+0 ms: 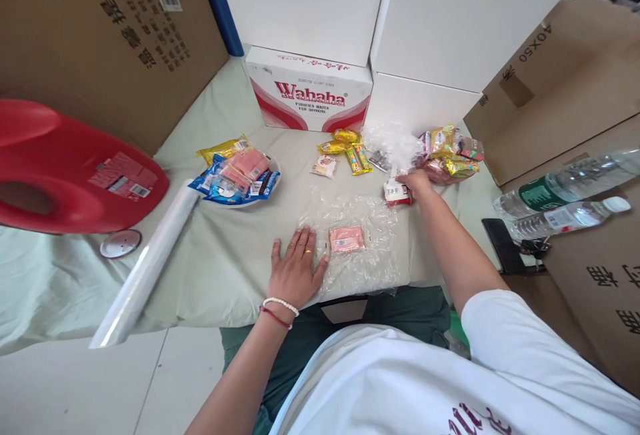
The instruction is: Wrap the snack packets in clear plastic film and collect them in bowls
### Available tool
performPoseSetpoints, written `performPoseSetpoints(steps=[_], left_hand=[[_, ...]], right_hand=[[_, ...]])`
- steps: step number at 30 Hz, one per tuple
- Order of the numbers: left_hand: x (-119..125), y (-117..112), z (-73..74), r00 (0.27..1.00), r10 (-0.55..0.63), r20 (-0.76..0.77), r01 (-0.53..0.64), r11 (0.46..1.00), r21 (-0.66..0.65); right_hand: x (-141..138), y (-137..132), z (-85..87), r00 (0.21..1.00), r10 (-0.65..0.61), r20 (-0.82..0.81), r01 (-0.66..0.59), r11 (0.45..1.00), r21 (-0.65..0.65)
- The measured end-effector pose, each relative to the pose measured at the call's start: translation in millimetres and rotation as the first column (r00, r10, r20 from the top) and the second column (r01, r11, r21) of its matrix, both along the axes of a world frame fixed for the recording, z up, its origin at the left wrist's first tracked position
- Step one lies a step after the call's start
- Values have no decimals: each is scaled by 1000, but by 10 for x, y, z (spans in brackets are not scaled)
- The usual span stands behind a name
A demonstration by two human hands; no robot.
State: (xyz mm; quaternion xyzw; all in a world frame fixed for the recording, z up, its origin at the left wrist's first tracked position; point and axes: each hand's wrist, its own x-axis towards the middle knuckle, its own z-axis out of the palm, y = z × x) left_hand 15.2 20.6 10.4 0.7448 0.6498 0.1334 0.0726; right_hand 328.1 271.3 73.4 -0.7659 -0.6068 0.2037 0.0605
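Observation:
My left hand (pixel 294 267) lies flat, fingers apart, on the left edge of a crumpled sheet of clear plastic film (pixel 373 267). A pink-wrapped snack packet (pixel 347 239) rests on the film, just right of that hand. My right hand (pixel 418 183) reaches to the far right, its fingers closed on a small red and white snack packet (pixel 397 192); part of the grip is hidden. Behind it sits a bunched clear plastic bag (pixel 397 145). Yellow snack packets (pixel 358 159) and a pale wrapped snack (pixel 324 167) lie to its left.
A white plate (pixel 241 204) heaped with blue, pink and yellow packets stands left. Nearer are a film roll (pixel 150 265) and red jug (pixel 75 175). A Wahaha carton (pixel 310 91) backs the table. More snacks (pixel 450 155) and plastic bottles (pixel 575 185) are right.

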Motion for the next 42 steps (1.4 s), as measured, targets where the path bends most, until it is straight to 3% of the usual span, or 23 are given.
performPoseSetpoints(steps=[4, 8, 13, 17, 20, 21, 23, 27, 31, 33, 34, 35, 37, 39, 42], left_hand=[[0, -1, -12, 1000, -1, 8, 1, 1000, 11], [2, -3, -17, 1000, -2, 24, 2, 1000, 29], [9, -10, -11, 1000, 2, 31, -3, 1000, 17], [16, -17, 2, 1000, 4, 27, -4, 1000, 0], [20, -15, 16, 1000, 5, 16, -4, 1000, -17], [21, -14, 20, 1000, 6, 11, -6, 1000, -22], [24, -11, 26, 1000, 11, 0, -11, 1000, -27], [35, -5, 27, 1000, 17, -25, -18, 999, -32], [50, -8, 22, 999, 21, -44, -23, 999, -35], [51, -10, 19, 998, 23, -51, -25, 999, -38], [49, -10, 18, 998, 22, -55, -24, 999, -39], [46, -10, 16, 998, 20, -60, -22, 999, -39], [39, -10, 11, 997, 14, -72, -17, 999, -39], [32, -12, 5, 996, 9, -86, -13, 999, -40], [32, -17, -3, 994, 5, -106, -10, 999, -41]], right_hand=[[4, 46, 176, 955, -140, -262, 138, 990, -27], [123, -35, 403, 911, -219, -349, 184, 974, -129], [541, -576, 563, 896, -215, -389, 151, 970, -189], [910, -1257, 687, 891, -52, -451, -42, 980, -196], [870, -1658, 821, 930, 215, -298, -227, 974, -7], [768, -1743, 850, 925, 318, -206, -311, 948, 66], [460, -1824, 849, 852, 524, -9, -517, 843, 146], [-245, -1720, 577, 548, 795, 260, -829, 558, 43], [-580, -1567, 317, 221, 927, 302, -965, 253, -70], [-619, -1508, 327, 156, 957, 244, -983, 175, -57], [-636, -1481, 354, 178, 961, 212, -982, 189, -30], [-664, -1457, 382, 234, 954, 187, -971, 238, 0], [-765, -1427, 400, 384, 908, 166, -922, 386, 21], [-910, -1425, 339, 484, 860, 165, -869, 494, -25], [-1083, -1460, 152, 515, 845, 147, -850, 525, -44]])
